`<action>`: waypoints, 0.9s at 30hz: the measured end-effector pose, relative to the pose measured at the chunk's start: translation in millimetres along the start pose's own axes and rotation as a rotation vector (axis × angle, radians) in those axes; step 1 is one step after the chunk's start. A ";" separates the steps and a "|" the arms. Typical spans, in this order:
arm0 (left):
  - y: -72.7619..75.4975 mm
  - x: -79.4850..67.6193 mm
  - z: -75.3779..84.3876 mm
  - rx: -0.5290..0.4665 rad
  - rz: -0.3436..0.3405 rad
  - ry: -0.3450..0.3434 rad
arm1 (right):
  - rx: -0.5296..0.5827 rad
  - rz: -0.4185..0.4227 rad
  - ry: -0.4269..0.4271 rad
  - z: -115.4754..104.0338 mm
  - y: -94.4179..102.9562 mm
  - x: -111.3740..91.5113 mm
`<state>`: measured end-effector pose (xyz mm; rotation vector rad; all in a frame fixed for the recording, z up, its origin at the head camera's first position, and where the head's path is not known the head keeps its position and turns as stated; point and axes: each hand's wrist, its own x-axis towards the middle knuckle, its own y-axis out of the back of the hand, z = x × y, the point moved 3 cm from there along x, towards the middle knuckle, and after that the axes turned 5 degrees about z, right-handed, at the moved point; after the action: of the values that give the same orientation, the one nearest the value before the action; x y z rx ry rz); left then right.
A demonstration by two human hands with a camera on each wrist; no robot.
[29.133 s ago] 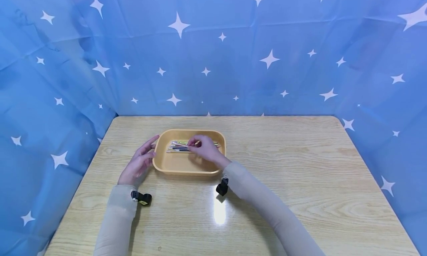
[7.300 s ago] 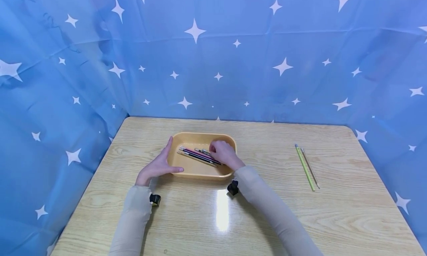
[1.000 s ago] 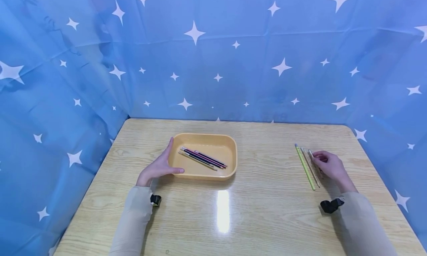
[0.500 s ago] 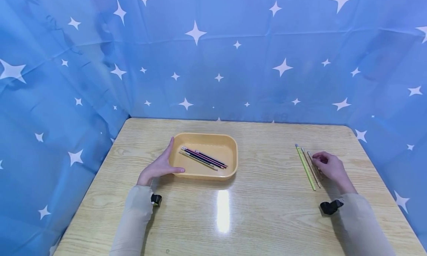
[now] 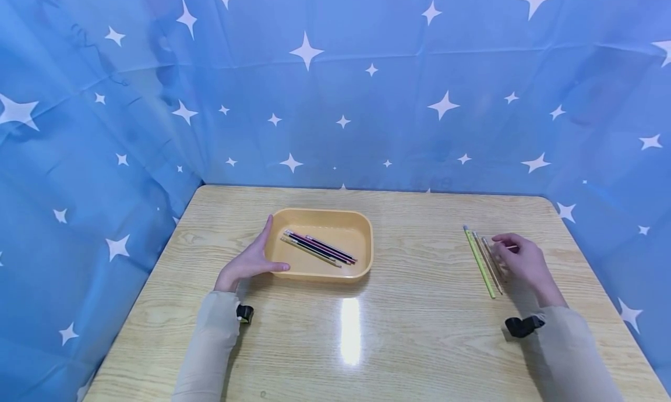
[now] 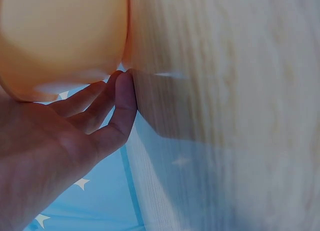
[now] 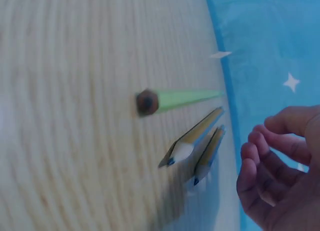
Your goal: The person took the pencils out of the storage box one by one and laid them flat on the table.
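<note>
My left hand [image 5: 250, 264] holds the left end of a yellow-orange plastic tray [image 5: 356, 232], thumb along the front rim; in the left wrist view its fingers [image 6: 107, 133] curve against the tray's outer wall. Several pencils [image 5: 320, 250], dark, reddish and gold, lie slanted in the tray. On the table at right, a green pencil [image 5: 479, 262] and two gold pencils [image 5: 487, 263] lie roughly side by side. Just right of these, my right hand [image 5: 524, 262] hovers with loosely curled fingers and nothing between them. The right wrist view shows its fingertips apart from the rightmost gold pencil [image 7: 210, 155].
A light wood-grain table [image 5: 414, 332] carries everything, with a bright reflection near its front middle. Blue cloth [image 5: 377, 140] with white stars hangs behind it and along both sides.
Since 29 seconds ago, the green pencil and two gold ones have come to lie on the table. Within the last second, my right hand has let go of the rightmost gold pencil and drawn slightly away.
</note>
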<state>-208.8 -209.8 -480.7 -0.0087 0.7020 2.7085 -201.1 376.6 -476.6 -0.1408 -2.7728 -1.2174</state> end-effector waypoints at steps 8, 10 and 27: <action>0.7 0.2 -0.1 0.007 0.002 0.000 | -0.012 -0.016 0.034 -19.2 -10.3 4.4; 0.5 0.5 -0.1 0.014 0.005 -0.004 | 0.001 -0.022 0.045 -27.0 -14.9 5.1; 0.7 1.5 -1.9 0.008 0.001 -0.001 | 0.100 -0.065 0.191 -74.9 -68.8 17.9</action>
<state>-210.6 -210.8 -482.1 -0.0049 0.7130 2.7060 -223.0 275.8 -473.9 0.0706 -2.6827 -1.0425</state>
